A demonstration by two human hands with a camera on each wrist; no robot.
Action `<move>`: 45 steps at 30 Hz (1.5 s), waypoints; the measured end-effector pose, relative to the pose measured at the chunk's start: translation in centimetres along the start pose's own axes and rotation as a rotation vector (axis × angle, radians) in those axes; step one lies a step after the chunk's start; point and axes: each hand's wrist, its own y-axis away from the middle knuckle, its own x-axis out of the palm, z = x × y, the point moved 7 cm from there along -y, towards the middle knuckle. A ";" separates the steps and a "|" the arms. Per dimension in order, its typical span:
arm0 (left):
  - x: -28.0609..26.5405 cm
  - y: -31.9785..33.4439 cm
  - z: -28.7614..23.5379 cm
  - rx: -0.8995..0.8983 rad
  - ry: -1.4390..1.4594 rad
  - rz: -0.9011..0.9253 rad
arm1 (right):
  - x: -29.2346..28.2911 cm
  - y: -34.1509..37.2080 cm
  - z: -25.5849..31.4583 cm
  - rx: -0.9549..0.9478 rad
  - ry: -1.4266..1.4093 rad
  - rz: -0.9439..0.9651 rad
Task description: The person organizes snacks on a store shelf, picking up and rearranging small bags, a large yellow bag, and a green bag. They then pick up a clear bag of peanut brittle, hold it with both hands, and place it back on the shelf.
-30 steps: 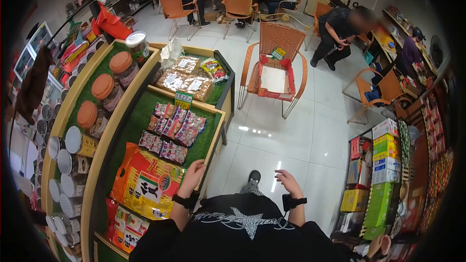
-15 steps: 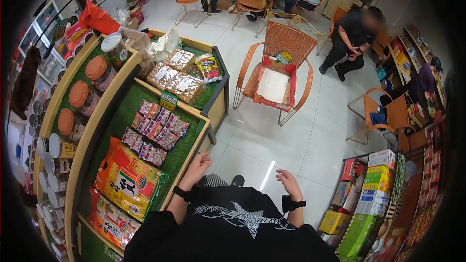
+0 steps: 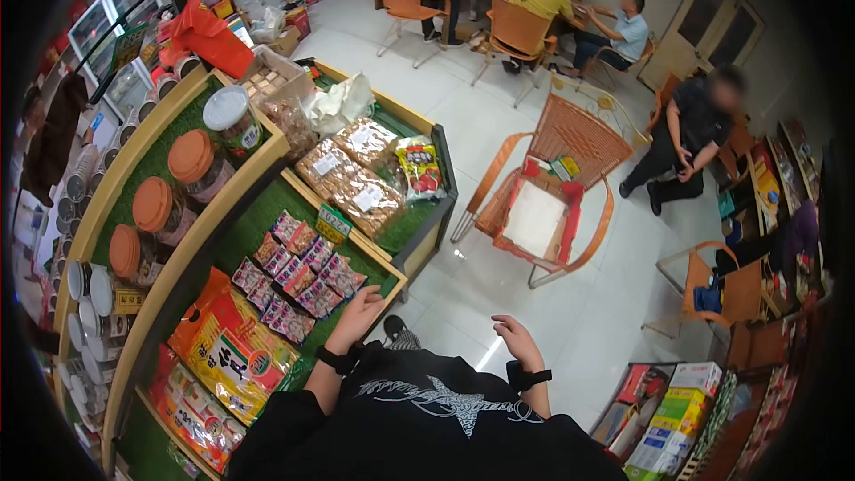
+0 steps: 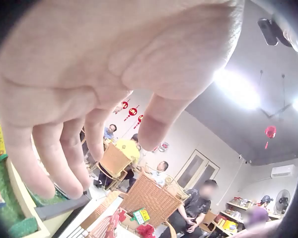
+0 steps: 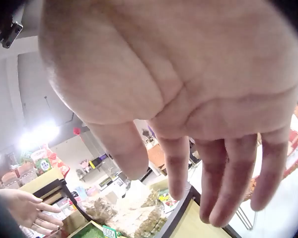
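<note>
Head view: both hands are hanging in front of the person's black shirt, with the fingers relaxed and mostly straight. The left hand (image 3: 358,319) is hovering at the front rim of the bench (image 3: 258,214), just beside the small snack packets (image 3: 298,267); whether its fingertips are touching the rim is hard to tell. It is holding nothing, and the left wrist view is showing its palm bare and its fingers reaching loosely downward. The right hand (image 3: 520,342) is hanging over the tiled floor, well apart from the bench, its fingers extended and its palm holding nothing in the right wrist view.

The small snack packets are lying in rows on green turf, between a price sign (image 3: 333,224) and a large yellow-and-orange bag (image 3: 236,347). Clear bags of brown food (image 3: 334,165) are resting in the next section, and jars with orange lids (image 3: 191,158) are standing on the raised tier to the left. Beyond the bench, a wicker armchair (image 3: 583,138) is carrying a red-sided carton (image 3: 534,218), and a person in dark clothes (image 3: 699,120) is sitting or leaning near it.
</note>
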 end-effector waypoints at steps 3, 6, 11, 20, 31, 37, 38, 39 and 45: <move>-2.0 -2.8 0.0 0.003 0.014 -0.038 | 0.3 -3.7 3.2 -0.076 -0.041 0.050; -3.0 -4.9 -0.7 0.009 0.016 -0.026 | 0.8 -7.5 4.9 -0.069 0.028 0.066; -4.4 -6.8 -2.2 -0.020 0.058 -0.084 | 2.7 -12.5 7.9 -0.102 0.040 0.187; -6.2 -8.0 0.1 -0.117 0.176 -0.497 | 7.4 -27.2 13.3 -0.298 0.317 0.678; -4.1 -18.0 1.7 -0.301 0.249 -0.623 | 11.5 -41.3 22.9 -0.433 0.374 0.818; -2.8 -22.6 7.5 -0.459 0.617 -0.691 | 19.0 -46.2 13.7 -0.130 0.504 1.094; -2.9 -22.7 6.8 -0.498 0.655 -0.749 | 19.7 -46.3 12.8 -0.121 0.522 1.115; -2.9 -22.8 6.7 -0.534 0.688 -0.806 | 20.3 -46.3 12.7 -0.154 0.559 1.090; -1.1 -22.8 8.8 -0.657 0.555 -0.853 | 21.6 -44.4 11.5 -0.001 0.304 1.037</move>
